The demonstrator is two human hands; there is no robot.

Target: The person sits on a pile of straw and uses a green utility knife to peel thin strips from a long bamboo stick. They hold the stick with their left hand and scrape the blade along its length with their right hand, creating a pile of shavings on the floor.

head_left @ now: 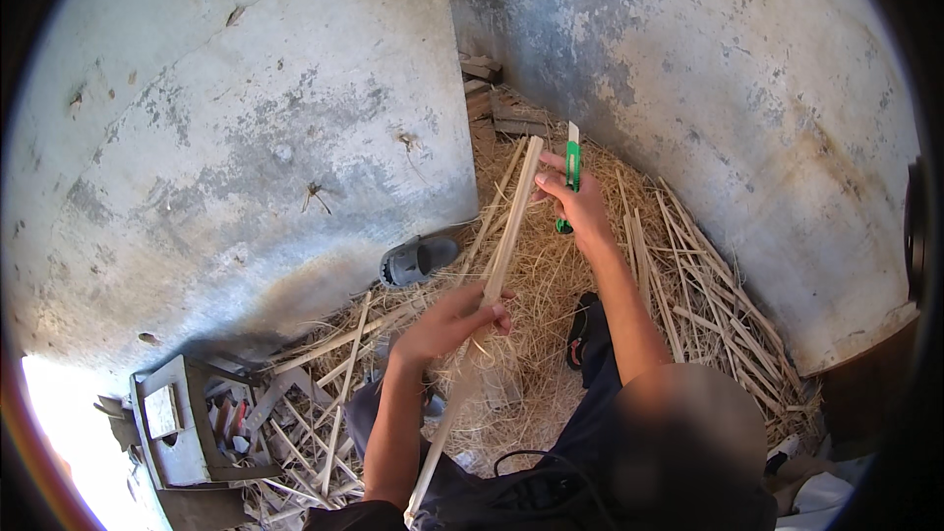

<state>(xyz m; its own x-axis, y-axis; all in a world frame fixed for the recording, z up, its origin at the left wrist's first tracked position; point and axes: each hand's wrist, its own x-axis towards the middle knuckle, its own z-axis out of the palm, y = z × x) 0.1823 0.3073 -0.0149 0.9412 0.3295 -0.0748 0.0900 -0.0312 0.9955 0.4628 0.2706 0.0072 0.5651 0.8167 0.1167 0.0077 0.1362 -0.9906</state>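
A long pale split-bamboo strip (pixel 511 220) slants from near my lap up toward the middle of the view. My left hand (pixel 452 322) is closed round it partway along. My right hand (pixel 573 202) grips a green utility knife (pixel 572 172) with its blade out and pointing away from me. The knife is upright, just right of the strip's far end, and the right fingers are beside that end; whether they touch it I cannot tell. The strip's near part is blurred and runs down past my left forearm.
Thin shavings (pixel 551 285) cover the floor. Cut strips (pixel 723 295) lie along the right wall, more (pixel 334 403) at the left. A grey clog (pixel 418 260) is by the left wall (pixel 324 118). A boxy grey frame (pixel 187 433) stands at lower left, wooden blocks (pixel 516 116) in the far corner.
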